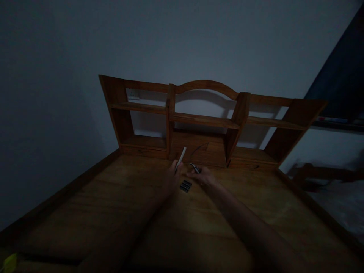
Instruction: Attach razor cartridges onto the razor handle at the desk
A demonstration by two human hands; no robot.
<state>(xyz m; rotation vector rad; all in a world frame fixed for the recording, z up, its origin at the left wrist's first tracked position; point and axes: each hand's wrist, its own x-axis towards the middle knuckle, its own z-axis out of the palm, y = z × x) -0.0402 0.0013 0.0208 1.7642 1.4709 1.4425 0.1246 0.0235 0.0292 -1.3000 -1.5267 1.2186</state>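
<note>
In the dim head view my left hand [171, 173] is closed on a thin, pale, flat object [181, 158], which stands tilted with its narrow edge toward me. I cannot make out its kind. To its right, my right hand [203, 175] grips a slim, dark, pen-like tool [195, 168] with a shiny bent tip. That tip points left toward the pale object, a small gap away from it. On the wooden desk just below and between both hands lies a small black rectangular piece [185, 186] with lighter bands across it; its details are too dark to read.
A wooden shelf unit [204, 121] with several compartments spans the back of the desk [136, 193]. Raised wooden edging [65, 187] runs along the left side. A wall socket [132, 94] shows through the left shelf. Something yellow [10, 262] is at the lower left corner.
</note>
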